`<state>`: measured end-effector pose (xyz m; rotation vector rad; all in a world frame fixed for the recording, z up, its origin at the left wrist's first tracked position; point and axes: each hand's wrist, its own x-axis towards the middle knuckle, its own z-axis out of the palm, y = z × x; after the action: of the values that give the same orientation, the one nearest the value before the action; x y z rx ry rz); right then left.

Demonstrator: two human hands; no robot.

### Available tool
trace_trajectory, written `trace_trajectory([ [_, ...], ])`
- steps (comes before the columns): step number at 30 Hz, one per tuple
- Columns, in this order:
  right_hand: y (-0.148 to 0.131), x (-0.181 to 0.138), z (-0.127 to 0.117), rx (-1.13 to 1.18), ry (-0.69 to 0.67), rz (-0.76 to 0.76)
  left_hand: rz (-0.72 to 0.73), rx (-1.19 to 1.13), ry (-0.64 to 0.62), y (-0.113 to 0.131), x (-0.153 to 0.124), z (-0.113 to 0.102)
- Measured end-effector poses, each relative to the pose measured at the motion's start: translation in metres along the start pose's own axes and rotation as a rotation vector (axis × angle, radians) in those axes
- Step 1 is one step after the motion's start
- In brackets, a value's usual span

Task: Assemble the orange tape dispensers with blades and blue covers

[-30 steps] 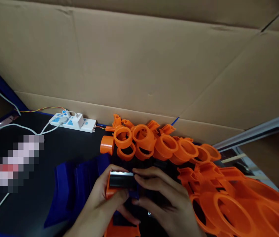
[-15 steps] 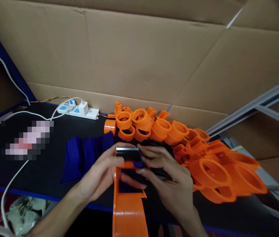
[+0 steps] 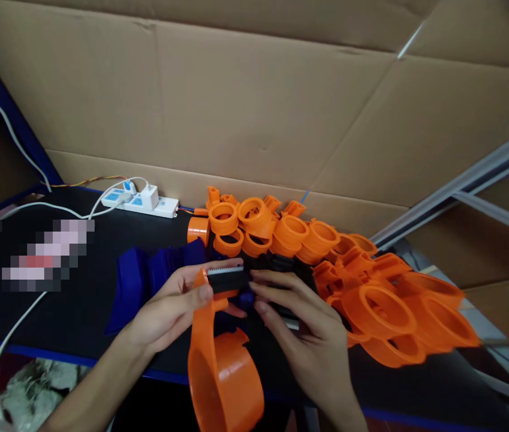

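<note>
My left hand (image 3: 171, 306) grips an orange plastic tape dispenser (image 3: 218, 360) near its top, where a black toothed cutter blade (image 3: 226, 278) sits. The dispenser's round drum hangs down toward me over the table edge. My right hand (image 3: 303, 327) is beside the blade, fingers curled and pinching at a small dark blue part (image 3: 247, 298) under it. A stack of dark blue plastic pieces (image 3: 146, 276) lies just left of my hands.
Several orange dispenser bodies (image 3: 371, 294) lie in a row from the back middle to the right on the black table (image 3: 65, 318). A white power strip (image 3: 141, 201) with cables sits at the back left. Cardboard sheets (image 3: 236, 102) wall the back. A metal rail (image 3: 461, 186) runs at the right.
The dispenser has turned in my left hand, so its drum now faces me and hangs lower. My hands stay together at the blade; the view has shifted slightly.
</note>
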<state>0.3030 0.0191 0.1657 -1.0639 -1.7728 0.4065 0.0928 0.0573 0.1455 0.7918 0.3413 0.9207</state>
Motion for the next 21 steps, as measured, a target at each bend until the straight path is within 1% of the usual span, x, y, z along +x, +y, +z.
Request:
trace_trajectory([
  [2,0.001,0.002,-0.006,-0.009,-0.032,0.027,0.0,0.023,0.075,-0.003,0.0,0.0],
  [5,0.0,0.01,-0.014,-0.022,-0.19,0.056,-0.013,0.044,0.222,-0.002,-0.003,0.008],
  [7,-0.003,0.015,-0.018,-0.063,-0.281,0.051,0.052,0.147,0.281,0.004,-0.005,0.019],
  [9,-0.006,0.016,-0.022,-0.13,-0.301,0.026,0.154,0.262,0.369,0.012,-0.008,0.029],
  [12,-0.008,0.01,-0.025,-0.189,-0.307,-0.04,0.229,0.381,0.47,0.02,-0.01,0.041],
  [14,-0.007,0.004,-0.023,-0.194,-0.322,-0.131,0.251,0.437,0.484,0.021,-0.009,0.044],
  [15,-0.007,0.0,-0.021,-0.205,-0.312,-0.171,0.239,0.452,0.462,0.019,-0.009,0.045],
  [17,-0.008,-0.007,-0.015,-0.227,-0.27,-0.204,0.278,0.437,0.432,0.014,-0.008,0.045],
  [19,-0.012,-0.012,-0.011,-0.219,-0.211,-0.158,0.26,0.38,0.418,0.008,-0.008,0.047],
  [21,-0.017,-0.015,-0.009,-0.143,-0.176,-0.054,0.244,0.254,0.371,0.004,-0.009,0.051],
])
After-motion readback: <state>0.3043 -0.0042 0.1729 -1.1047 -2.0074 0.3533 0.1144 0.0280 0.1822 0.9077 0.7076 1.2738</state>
